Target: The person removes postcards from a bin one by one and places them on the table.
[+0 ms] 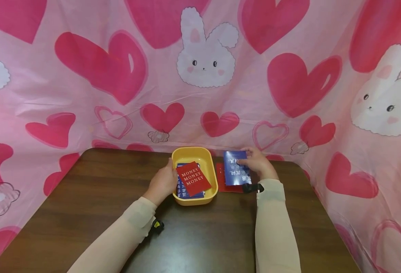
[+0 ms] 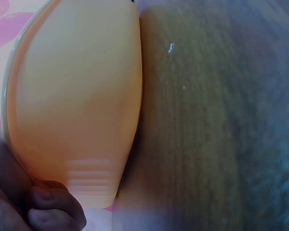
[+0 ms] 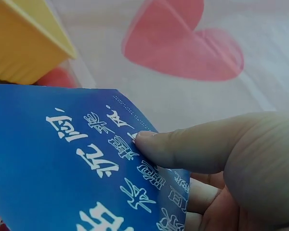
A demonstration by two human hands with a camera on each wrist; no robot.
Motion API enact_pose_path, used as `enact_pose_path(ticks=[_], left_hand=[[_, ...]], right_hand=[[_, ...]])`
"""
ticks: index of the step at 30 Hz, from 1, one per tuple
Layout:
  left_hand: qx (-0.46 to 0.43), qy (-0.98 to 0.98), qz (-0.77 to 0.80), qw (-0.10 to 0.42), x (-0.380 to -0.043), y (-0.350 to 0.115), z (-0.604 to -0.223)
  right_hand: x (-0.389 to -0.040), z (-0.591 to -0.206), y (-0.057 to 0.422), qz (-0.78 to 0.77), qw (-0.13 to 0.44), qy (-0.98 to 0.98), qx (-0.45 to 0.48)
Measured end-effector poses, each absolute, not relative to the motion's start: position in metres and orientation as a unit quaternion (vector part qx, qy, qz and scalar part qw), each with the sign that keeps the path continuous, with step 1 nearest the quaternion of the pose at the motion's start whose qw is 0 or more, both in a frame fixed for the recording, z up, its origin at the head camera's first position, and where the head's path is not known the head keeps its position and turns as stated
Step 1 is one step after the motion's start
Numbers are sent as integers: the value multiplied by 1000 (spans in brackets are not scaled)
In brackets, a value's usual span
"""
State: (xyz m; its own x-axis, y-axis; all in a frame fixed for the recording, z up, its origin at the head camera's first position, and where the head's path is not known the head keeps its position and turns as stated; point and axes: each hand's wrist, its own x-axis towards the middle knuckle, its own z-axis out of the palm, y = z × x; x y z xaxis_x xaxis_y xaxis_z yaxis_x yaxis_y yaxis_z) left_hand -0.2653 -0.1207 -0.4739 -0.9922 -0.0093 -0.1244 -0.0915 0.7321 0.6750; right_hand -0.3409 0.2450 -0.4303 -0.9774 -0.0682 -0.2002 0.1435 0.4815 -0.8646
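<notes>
My left hand [image 1: 162, 181] grips the left side of a yellow plastic bin [image 1: 215, 185]; in the left wrist view its fingertips [image 2: 53, 204] curl against the bin's outer wall [image 2: 82, 96]. Inside the bin, a red card [image 1: 194, 178] printed "MONEY" lies tilted over several blue cards [image 1: 183, 194]. Right of the bin, my right hand [image 1: 257, 163] pinches a blue card [image 1: 233, 167] with white lettering by its edge, thumb on its face in the right wrist view. Beneath that card, red cards [image 1: 220, 178] show partly on the table.
Everything stands on a dark brown wooden table [image 1: 193, 239], near its far edge. A pink cloth [image 1: 173, 91] with hearts and rabbits hangs behind and at both sides. Each wrist wears a small black device, one [image 1: 157, 226] on the left and one [image 1: 253, 188] on the right.
</notes>
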Motion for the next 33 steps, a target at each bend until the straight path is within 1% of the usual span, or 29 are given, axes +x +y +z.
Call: enact_pose_path(ticks=[10,18,33], left_hand=[[-29,930,362,54,-264,-120,-471],[-25,936,350,43,-264,-120,-470],[-25,934,353,40,-263,-119,-470]], right_hand=[[-347,-453,251,-490,148,857,56],[-345,-459,250,-490,181,850,75],[-348,-465,240,-353,140,923,61]])
